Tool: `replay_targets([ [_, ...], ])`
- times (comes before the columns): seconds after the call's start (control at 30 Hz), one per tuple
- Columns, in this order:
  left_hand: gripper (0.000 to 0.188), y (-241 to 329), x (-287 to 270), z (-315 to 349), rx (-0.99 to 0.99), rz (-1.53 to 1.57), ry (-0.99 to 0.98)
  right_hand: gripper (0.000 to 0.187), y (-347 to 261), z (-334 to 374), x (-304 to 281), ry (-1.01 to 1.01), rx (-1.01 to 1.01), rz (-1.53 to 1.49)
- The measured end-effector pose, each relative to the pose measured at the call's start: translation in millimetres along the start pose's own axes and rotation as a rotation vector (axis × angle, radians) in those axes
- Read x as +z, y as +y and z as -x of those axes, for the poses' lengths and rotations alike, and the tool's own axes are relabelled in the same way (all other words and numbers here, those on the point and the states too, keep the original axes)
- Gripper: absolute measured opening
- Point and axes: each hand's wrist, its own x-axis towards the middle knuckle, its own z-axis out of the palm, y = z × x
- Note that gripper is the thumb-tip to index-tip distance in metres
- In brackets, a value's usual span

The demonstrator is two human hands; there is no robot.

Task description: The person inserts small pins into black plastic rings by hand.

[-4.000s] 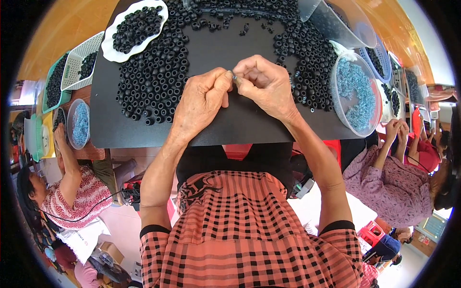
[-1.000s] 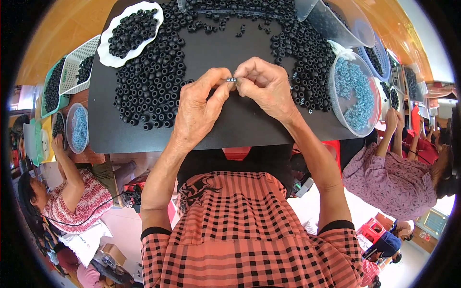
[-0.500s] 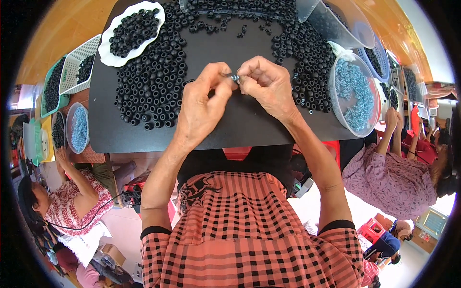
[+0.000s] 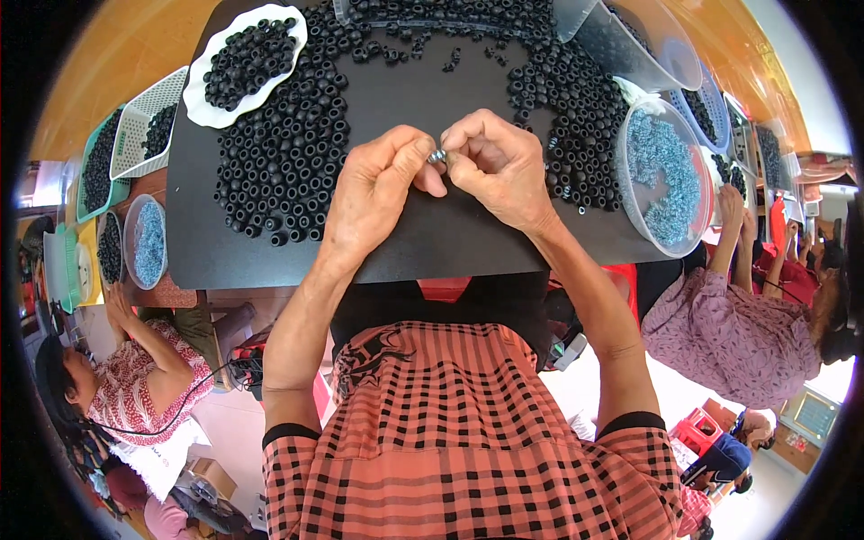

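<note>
Over the dark tabletop (image 4: 414,99), my two hands meet around a small shiny metal spring (image 4: 437,156). My left hand (image 4: 376,187) pinches one end of it between thumb and fingers. My right hand (image 4: 500,169) closes its thumb and forefinger at the other end. Whether a black piece is joined to the spring is hidden by the fingers. Many small hollow black plastic caps (image 4: 283,171) lie spread beside my left hand. More black caps (image 4: 583,135) lie beyond my right hand, with a few loose springs (image 4: 566,192) among them.
A clear round tub (image 4: 630,193) of bluish metal springs stands at the right table edge. A white scalloped plate (image 4: 200,103) heaped with black caps sits at the far left. Clear bins (image 4: 621,49) stand far right. Co-workers sit on both sides, near baskets (image 4: 135,135) and tubs.
The left fingers have shifted and curled closer around the spring, and the right hand's grip has moved slightly. Both hands stay in nearly the same place.
</note>
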Motion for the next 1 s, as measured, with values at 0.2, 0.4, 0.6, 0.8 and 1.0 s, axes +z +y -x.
replay_targets([
  [0.2,0.011,3.2,7.9,4.4,0.007,0.015,0.059,0.011,-5.1,-0.3,-3.5,-0.054,0.123,0.014],
  [0.4,0.007,3.2,13.2,7.4,0.093,-0.072,0.15,0.009,-8.9,-4.1,-0.6,0.015,0.112,-0.011],
  [0.6,0.014,-1.6,14.3,9.1,0.19,-0.289,0.191,0.013,-4.5,-3.0,-3.5,-0.057,0.116,0.006],
  [0.8,0.015,-2.1,15.5,11.1,0.262,-0.415,0.224,0.012,-1.6,-3.5,-3.9,-0.074,0.123,0.055],
  [1.0,0.015,-1.9,13.9,14.4,0.241,-0.423,0.214,0.011,-1.9,-4.1,-3.6,-0.114,0.106,-0.034],
])
